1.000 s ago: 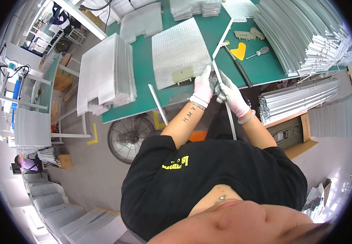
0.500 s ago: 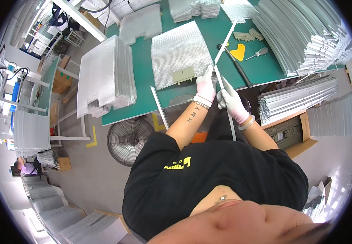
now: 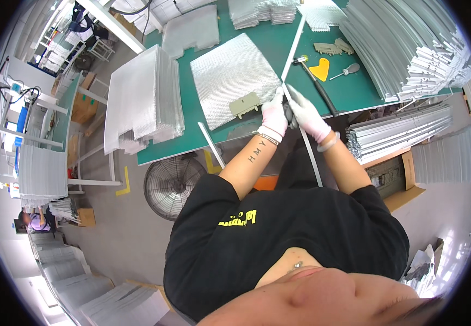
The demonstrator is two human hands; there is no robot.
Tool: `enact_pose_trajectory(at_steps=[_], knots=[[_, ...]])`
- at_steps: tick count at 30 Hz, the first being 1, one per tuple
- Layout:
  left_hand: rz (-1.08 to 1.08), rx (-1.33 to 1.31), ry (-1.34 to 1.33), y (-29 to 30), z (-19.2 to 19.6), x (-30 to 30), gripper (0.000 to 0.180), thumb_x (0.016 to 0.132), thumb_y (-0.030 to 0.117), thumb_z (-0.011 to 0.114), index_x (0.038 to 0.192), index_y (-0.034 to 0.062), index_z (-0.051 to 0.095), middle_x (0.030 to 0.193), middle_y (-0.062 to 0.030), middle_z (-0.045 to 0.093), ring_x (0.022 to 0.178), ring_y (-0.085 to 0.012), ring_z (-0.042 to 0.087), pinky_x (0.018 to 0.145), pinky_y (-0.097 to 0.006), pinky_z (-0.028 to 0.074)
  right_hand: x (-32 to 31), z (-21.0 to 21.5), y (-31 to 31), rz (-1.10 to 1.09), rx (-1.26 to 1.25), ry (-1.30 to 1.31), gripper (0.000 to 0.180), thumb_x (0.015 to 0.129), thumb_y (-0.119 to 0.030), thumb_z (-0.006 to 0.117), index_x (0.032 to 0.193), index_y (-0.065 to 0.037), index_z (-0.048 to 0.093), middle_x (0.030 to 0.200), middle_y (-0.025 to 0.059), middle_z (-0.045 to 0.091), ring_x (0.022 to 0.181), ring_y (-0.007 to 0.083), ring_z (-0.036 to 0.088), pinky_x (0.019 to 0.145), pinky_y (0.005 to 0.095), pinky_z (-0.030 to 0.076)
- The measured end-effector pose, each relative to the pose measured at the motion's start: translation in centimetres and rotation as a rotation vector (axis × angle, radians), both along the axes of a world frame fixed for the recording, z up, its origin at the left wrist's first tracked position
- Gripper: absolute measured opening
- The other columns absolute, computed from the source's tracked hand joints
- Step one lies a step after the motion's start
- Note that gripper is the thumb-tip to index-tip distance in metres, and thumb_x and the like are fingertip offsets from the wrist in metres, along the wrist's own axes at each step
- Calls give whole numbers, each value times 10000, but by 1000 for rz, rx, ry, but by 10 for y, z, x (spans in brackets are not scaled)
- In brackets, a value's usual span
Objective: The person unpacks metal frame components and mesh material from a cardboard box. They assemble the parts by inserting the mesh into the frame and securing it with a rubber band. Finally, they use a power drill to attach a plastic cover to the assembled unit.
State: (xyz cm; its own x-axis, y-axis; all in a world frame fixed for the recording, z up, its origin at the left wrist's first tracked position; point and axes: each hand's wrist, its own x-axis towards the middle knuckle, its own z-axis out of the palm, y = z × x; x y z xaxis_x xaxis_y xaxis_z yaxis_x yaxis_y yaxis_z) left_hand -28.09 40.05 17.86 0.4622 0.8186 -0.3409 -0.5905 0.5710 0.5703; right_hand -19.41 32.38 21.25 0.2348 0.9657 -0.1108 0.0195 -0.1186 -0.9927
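A long thin white strip (image 3: 309, 155) runs from my lap up between my hands, and meets a second white length (image 3: 294, 46) at an angle just beyond the fingertips. My left hand (image 3: 274, 113), in a white glove, is closed round the strip beside the near right corner of a silvery mesh-textured sheet (image 3: 233, 68). My gloved right hand (image 3: 307, 113) lies along the strip's right side, fingers together and pressed on it. A beige plastic piece (image 3: 245, 104) rests on the sheet's near edge. Another white strip (image 3: 210, 142) sticks out past the table's front edge.
Right of my hands on the green table (image 3: 192, 117) lie a hammer (image 3: 322, 93), a yellow scraper (image 3: 319, 69) and a screwdriver (image 3: 345, 71). Stacked sheets (image 3: 137, 98) stand left, and tall strip bundles (image 3: 393, 49) right. A floor fan (image 3: 174, 187) is below.
The strip's far length and the mesh sheet have swung leftward. My right hand has moved up along the strip, and its fingers have straightened from a curled grip.
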Motion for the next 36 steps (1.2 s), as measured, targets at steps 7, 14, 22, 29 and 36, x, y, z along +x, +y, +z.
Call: enact_pose_trajectory(at_steps=[7,14,22,29,36], knots=[[-194,114,-35,-42,33,-50,454,1013,267,490,1380,13,404,1289,-92,530,1177,-215,522,1043,-378,394,23,-8,69,79,27,-99,338,925,-314,642,1019,4,577,791,39,589,616,93,551,574,263,483],[520,1360,1567,22,24,-212,329,946,184,541,1185,-32,606,1262,-185,591,1195,-298,550,1023,-364,417,17,-12,47,7,-71,149,232,1004,-295,515,977,-66,482,766,-9,466,591,75,475,561,262,475],[-94,393,246,15,58,-218,500,984,246,554,1360,-55,418,1140,-133,618,802,-181,565,736,-317,482,10,-15,35,-60,-68,4,251,998,-311,536,942,-73,481,741,0,481,620,79,502,571,266,474],[93,560,400,7,69,-213,455,883,44,668,1283,-75,487,929,-66,631,720,-129,601,728,-273,523,8,28,4,-35,161,318,306,981,-308,584,1091,-32,508,824,26,549,697,123,578,674,288,529],[255,702,348,-38,109,-204,488,918,12,544,1380,-56,403,1017,-45,585,893,-89,540,854,-258,457,-1,52,-22,-51,198,210,362,994,-202,547,1278,7,468,1035,40,584,873,106,585,802,276,512]])
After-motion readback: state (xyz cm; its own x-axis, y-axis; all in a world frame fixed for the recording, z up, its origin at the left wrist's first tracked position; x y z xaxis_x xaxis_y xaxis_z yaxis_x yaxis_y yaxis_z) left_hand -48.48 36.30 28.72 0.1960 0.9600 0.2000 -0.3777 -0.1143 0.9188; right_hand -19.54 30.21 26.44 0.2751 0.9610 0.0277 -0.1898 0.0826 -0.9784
